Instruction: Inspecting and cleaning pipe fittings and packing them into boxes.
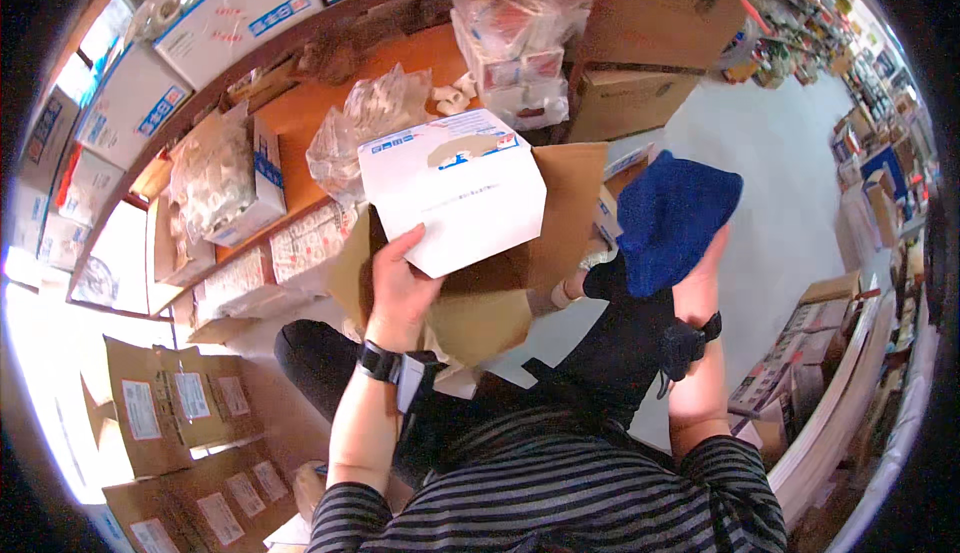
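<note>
My left hand [402, 288] grips a white carton [455, 208] with blue print by its near left corner, thumb on its front face. A brown torn patch shows along the carton's top edge. Directly beneath it stands a larger cardboard box [568, 203] with its flaps spread, between my knees. Whatever lies inside that box is mostly hidden. My right hand [708, 258] holds a bunched dark blue cloth [675, 218] off to the right of the box; the cloth covers most of the fingers.
Ahead, an orange-brown shelf [300, 118] carries bagged pale fittings [385, 108] and wrapped packs [515, 53]. Brown cartons [640, 93] are stacked at its right end. Labelled cartons [170, 408] stand at lower left. Grey floor [770, 173] and stocked shelves [875, 178] lie to the right.
</note>
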A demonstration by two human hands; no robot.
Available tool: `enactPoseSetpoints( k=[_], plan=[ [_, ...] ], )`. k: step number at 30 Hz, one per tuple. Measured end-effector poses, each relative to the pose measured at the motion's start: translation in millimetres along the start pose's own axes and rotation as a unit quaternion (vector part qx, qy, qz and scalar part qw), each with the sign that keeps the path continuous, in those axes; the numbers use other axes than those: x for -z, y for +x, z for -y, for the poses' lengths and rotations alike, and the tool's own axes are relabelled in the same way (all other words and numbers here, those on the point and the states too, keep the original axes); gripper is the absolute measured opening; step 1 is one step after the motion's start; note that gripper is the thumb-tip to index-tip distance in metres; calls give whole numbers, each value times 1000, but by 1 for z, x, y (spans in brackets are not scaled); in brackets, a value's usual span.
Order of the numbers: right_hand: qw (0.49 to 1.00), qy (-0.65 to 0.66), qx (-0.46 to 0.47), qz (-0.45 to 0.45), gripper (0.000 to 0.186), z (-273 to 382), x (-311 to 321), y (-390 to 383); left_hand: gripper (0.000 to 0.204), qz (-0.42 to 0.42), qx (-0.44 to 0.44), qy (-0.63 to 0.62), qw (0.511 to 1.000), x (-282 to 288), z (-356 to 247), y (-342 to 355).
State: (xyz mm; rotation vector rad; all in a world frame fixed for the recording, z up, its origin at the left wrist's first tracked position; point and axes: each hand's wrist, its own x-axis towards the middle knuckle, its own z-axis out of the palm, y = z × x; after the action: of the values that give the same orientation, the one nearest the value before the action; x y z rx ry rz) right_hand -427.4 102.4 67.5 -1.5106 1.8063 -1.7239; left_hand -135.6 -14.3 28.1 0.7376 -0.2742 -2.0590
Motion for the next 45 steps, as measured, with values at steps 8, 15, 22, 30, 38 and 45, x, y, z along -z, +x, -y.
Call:
enactPoseSetpoints(
  k=[8, 15, 22, 30, 38, 45],
  plan=[
    [903, -168, -55, 392, 29, 28, -115, -41, 61, 58, -10, 9, 998, 17, 71, 1],
    [959, -194, 173, 109, 35, 9, -188, -58, 72, -23, -83, 86, 993, 29, 79, -6],
    [917, -278, -172, 228, 41, -54, -158, -22, 73, -46, -77, 111, 990, 15, 85, -13],
    [666, 718, -200, -23, 41, -121, -106, -15, 68, -63, -130, 152, 978, 23, 58, -6],
    [946, 274, 7, 173, 35, 5, -45, -24, 61, -4, -142, 118, 983, 23, 68, 3],
    [947, -135, 153, 248, 28, 30, -158, -61, 55, -47, -77, 132, 987, 34, 88, -23]
  ],
)
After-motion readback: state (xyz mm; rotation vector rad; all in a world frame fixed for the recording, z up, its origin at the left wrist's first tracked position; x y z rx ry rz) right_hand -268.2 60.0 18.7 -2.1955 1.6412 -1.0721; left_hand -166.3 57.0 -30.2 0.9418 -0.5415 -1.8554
